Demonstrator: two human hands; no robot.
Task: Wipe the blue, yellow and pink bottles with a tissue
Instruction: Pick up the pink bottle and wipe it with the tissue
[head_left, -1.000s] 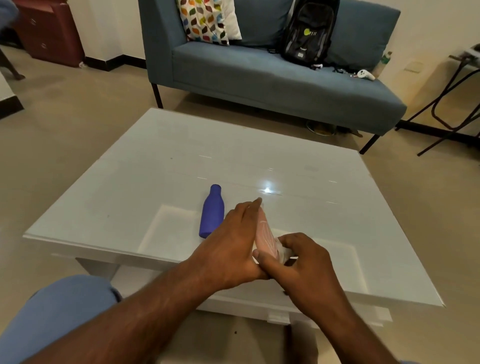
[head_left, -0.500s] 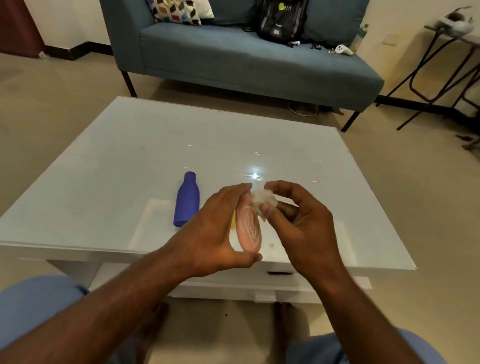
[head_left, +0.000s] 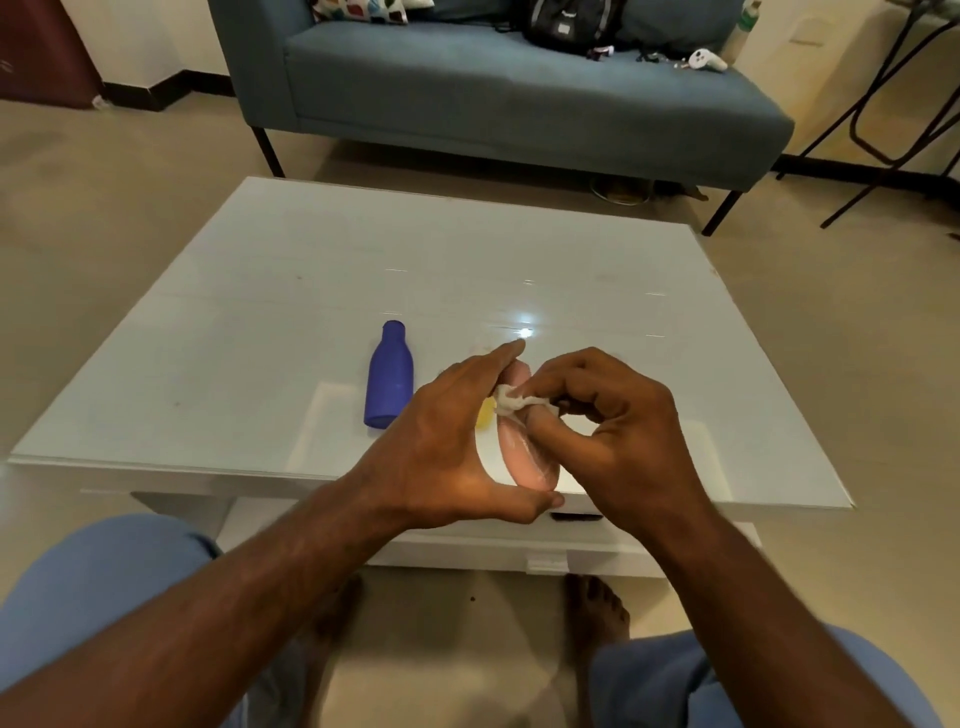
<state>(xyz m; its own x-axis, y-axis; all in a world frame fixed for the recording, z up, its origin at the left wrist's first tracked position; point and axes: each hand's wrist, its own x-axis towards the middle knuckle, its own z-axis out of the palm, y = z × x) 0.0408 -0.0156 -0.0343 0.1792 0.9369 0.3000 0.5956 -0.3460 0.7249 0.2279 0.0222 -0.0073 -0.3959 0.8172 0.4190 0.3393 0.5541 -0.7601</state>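
Tissue (head_left: 511, 402) moved up pink bottle (head_left: 527, 457), over table's (head_left: 260, 312) near edge.

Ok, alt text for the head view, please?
The left hand holds a pink bottle above a white table while the right hand rubs it with a tissue. A blue bottle lies nearby; a yellow bottle peeks out behind.

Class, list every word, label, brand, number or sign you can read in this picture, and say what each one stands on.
No text can be read here.
Black backpack on the sofa: a small patch, too blurred to read.
Blue bottle, pink bottle, yellow bottle, tissue: no print visible.
White table: bare of writing.
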